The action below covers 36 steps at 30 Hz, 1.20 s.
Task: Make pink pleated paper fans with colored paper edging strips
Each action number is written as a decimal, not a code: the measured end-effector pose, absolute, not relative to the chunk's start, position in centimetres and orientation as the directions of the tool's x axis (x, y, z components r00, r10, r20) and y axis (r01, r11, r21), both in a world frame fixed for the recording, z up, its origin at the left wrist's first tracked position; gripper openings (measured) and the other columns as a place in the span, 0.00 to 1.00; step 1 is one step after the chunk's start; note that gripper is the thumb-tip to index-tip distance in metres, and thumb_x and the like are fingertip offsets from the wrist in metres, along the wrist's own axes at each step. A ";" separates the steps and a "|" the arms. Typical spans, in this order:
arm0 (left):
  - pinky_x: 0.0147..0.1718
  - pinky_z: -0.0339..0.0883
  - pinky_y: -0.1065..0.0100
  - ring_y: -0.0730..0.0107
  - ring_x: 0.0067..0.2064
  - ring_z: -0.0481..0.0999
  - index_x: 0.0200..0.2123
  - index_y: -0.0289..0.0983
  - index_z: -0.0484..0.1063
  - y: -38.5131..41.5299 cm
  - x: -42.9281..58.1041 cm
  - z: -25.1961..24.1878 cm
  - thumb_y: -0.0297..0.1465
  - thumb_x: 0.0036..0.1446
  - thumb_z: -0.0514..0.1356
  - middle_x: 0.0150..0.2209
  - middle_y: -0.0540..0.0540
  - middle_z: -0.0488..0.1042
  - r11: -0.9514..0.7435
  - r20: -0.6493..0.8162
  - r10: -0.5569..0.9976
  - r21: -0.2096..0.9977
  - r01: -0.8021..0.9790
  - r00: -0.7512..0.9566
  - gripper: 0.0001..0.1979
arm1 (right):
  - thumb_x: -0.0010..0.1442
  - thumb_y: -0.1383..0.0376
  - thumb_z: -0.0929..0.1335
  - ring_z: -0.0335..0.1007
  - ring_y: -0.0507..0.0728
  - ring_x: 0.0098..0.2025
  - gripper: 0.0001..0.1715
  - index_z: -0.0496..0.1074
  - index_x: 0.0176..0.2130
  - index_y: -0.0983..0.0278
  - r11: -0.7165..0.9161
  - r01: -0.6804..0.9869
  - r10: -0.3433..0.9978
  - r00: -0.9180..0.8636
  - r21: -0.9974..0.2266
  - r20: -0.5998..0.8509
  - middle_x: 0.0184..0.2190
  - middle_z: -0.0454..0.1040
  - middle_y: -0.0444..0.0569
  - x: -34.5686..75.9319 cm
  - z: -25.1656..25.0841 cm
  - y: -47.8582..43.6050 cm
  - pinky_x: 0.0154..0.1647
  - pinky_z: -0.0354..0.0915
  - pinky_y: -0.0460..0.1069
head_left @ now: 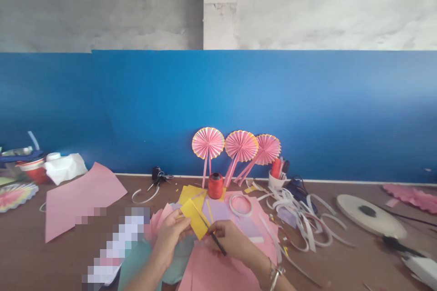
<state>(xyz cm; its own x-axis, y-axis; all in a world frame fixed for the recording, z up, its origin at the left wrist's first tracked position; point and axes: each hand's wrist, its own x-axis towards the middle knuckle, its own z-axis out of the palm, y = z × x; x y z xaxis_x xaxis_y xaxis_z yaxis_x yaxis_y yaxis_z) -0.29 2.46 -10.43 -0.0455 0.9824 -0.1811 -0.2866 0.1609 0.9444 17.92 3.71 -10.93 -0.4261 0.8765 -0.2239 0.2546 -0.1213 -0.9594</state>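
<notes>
Between the thumb and fingers of my left hand (175, 232) is a small piece of yellow paper (194, 219), held tilted above the pile. My right hand (227, 238) is closed around a slim tool with a black handle (217, 243); its thin grey front part lies across the yellow paper, and its exact kind is unclear. Beneath both hands are pink paper sheets (211, 268), with lilac paper (218, 209) and pale teal paper (136, 263) among them. More yellow paper (187, 192) lies just beyond, beside a red thread spool (215, 186). A white tape ring (241, 205) rests to the right.
Pleated pink paper fans (208, 143) lean against the blue panel (153, 109). On the right are curled white strips (307, 218), a cup of pens (277, 179) and a white oval object (370, 213). A large pink sheet (82, 204) and keys (159, 175) lie left.
</notes>
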 end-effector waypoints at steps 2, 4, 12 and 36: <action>0.38 0.71 0.62 0.54 0.39 0.80 0.39 0.37 0.72 2.4 -0.2 -10.4 0.36 0.40 0.67 0.34 0.42 0.80 0.165 -0.185 0.982 0.943 -0.288 -0.044 0.20 | 0.42 0.68 0.69 0.60 0.48 0.18 0.14 0.75 0.33 0.67 -0.127 0.249 0.876 -0.426 -0.960 -0.226 0.16 0.68 0.39 17.9 -10.7 3.6 0.19 0.55 0.42; 0.37 0.72 0.62 0.54 0.38 0.80 0.39 0.37 0.72 2.5 -0.2 -10.4 0.36 0.39 0.68 0.34 0.43 0.80 0.169 -0.191 0.980 0.943 -0.286 -0.050 0.21 | 0.41 0.68 0.69 0.59 0.47 0.17 0.13 0.75 0.33 0.67 -0.134 0.252 0.875 -0.424 -0.958 -0.234 0.15 0.68 0.39 17.8 -10.5 3.5 0.19 0.55 0.42; 0.36 0.72 0.63 0.55 0.38 0.80 0.39 0.37 0.73 2.5 -0.2 -10.3 0.36 0.38 0.67 0.34 0.43 0.80 0.169 -0.194 0.980 0.938 -0.302 -0.052 0.21 | 0.41 0.69 0.70 0.58 0.48 0.17 0.12 0.75 0.31 0.67 -0.125 0.267 0.885 -0.405 -0.955 -0.229 0.15 0.67 0.39 17.8 -10.7 3.7 0.19 0.53 0.43; 0.34 0.70 0.66 0.57 0.38 0.79 0.38 0.35 0.72 2.1 0.2 -10.2 0.36 0.39 0.66 0.34 0.42 0.80 0.229 -0.222 0.973 0.938 -0.260 0.057 0.20 | 0.38 0.71 0.67 0.57 0.47 0.16 0.15 0.73 0.31 0.68 -0.106 0.233 0.894 -0.404 -0.967 -0.195 0.15 0.67 0.39 17.9 -11.6 4.2 0.17 0.52 0.42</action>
